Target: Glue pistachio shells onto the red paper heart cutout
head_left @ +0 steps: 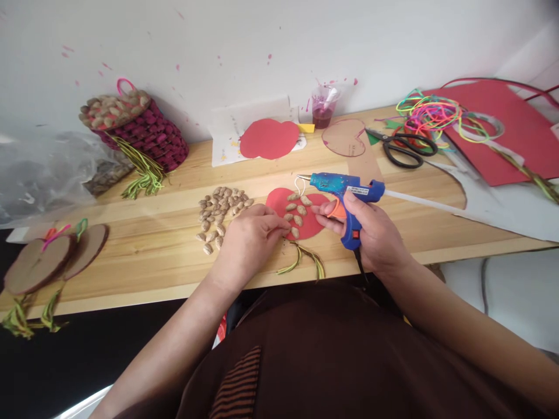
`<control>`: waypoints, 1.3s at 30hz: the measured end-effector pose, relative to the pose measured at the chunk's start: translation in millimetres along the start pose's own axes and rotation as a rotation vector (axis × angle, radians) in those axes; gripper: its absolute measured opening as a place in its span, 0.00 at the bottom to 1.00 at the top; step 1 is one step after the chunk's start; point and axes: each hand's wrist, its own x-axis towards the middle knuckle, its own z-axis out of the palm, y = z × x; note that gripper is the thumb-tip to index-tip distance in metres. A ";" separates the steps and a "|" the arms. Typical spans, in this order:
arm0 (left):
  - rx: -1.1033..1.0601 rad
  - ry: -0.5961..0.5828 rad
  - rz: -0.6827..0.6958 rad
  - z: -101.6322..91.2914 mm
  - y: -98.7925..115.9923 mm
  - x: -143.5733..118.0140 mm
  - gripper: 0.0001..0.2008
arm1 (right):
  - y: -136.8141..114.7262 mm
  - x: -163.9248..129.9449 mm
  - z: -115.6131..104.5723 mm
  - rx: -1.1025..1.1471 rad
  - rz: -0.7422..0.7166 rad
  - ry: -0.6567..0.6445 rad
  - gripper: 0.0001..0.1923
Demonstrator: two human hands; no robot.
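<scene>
My right hand (371,230) grips a blue hot glue gun (334,185) with an orange trigger; its metal nozzle points left and a white glue stick (419,201) sticks out behind. Under the nozzle lies a red heart-shaped paper (312,231) with several speckled brown nuts or seeds (298,220) spread on it and a white cord loop at its top. My left hand (248,238) rests at the paper's left edge, fingertips pinched together; what they hold, if anything, is hidden. A pile of the same nuts or seeds (220,203) lies behind the left hand. Yellow-green tassels (301,256) hang below the paper.
A purple woven basket (148,137) leans at back left beside a plastic bag (39,169). Round plaques (39,265) lie at left. Behind are another red paper cutout (268,138), a cup of dark liquid (323,110), scissors (404,148), colourful cords (432,113) and red sheets (515,134).
</scene>
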 end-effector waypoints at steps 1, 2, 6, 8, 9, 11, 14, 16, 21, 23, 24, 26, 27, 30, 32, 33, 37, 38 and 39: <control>0.003 0.002 0.005 0.2 -0.2 0.1 0.07 | 0.2 0.0 0.1 0.001 -0.001 0.000 0.15; 0.003 0.003 0.010 0.4 -0.4 0.1 0.07 | 0.3 -0.1 0.4 -0.002 -0.003 0.004 0.15; 0.019 -0.002 0.018 1.3 -1.2 -0.1 0.08 | -0.4 -0.5 2.2 -0.021 0.001 0.035 0.16; 0.028 -0.001 0.013 1.5 -1.4 -0.3 0.07 | -0.8 -0.5 2.6 -0.023 0.003 0.036 0.16; 0.030 0.000 0.013 1.6 -1.5 -0.3 0.07 | -0.8 -0.4 2.6 -0.021 0.001 0.031 0.16; 0.037 0.001 0.023 1.8 -2.2 -0.1 0.07 | -0.5 -0.1 2.3 -0.019 -0.003 0.022 0.15; 0.065 -0.001 0.049 2.3 -4.1 0.5 0.07 | 0.6 0.7 1.5 -0.018 -0.001 0.028 0.15; 0.076 0.007 0.073 2.9 -5.9 0.7 0.07 | 1.6 1.4 1.0 -0.009 -0.001 0.031 0.16; 0.079 0.038 0.109 4.3 -8.2 0.4 0.07 | 3.0 1.4 -0.2 0.002 -0.008 0.018 0.15; 0.087 0.035 0.113 4.3 -8.1 0.2 0.07 | 2.8 1.0 -0.3 -0.007 -0.009 0.015 0.15; 0.090 0.034 0.117 4.3 -7.9 0.1 0.07 | 2.7 0.9 -0.2 -0.010 -0.011 0.019 0.15; 0.094 0.034 0.127 4.3 -7.8 0.1 0.08 | 2.4 0.7 0.2 -0.014 -0.014 0.023 0.15; 0.095 0.037 0.130 4.4 -7.8 0.2 0.08 | 2.2 0.8 0.5 -0.014 -0.015 0.024 0.16; 0.104 0.046 0.126 4.9 -8.0 0.1 0.08 | 2.0 1.3 1.6 -0.013 -0.013 0.036 0.17; 0.110 0.047 0.117 5.4 -8.3 -0.1 0.08 | 2.0 1.7 2.2 -0.017 -0.013 0.047 0.17; 0.111 0.047 0.114 5.7 -8.4 -0.2 0.08 | 2.0 1.9 2.4 -0.022 -0.013 0.047 0.18; 0.127 0.059 0.107 7.2 -8.4 -0.1 0.08 | 1.9 1.9 2.9 -0.052 -0.021 0.039 0.18; 0.136 0.059 0.106 7.8 -8.2 0.1 0.08 | 1.9 1.8 3.0 -0.056 -0.023 0.037 0.18; 0.145 0.057 0.105 8.3 -8.0 0.3 0.08 | 1.8 1.6 3.1 -0.058 -0.024 0.035 0.18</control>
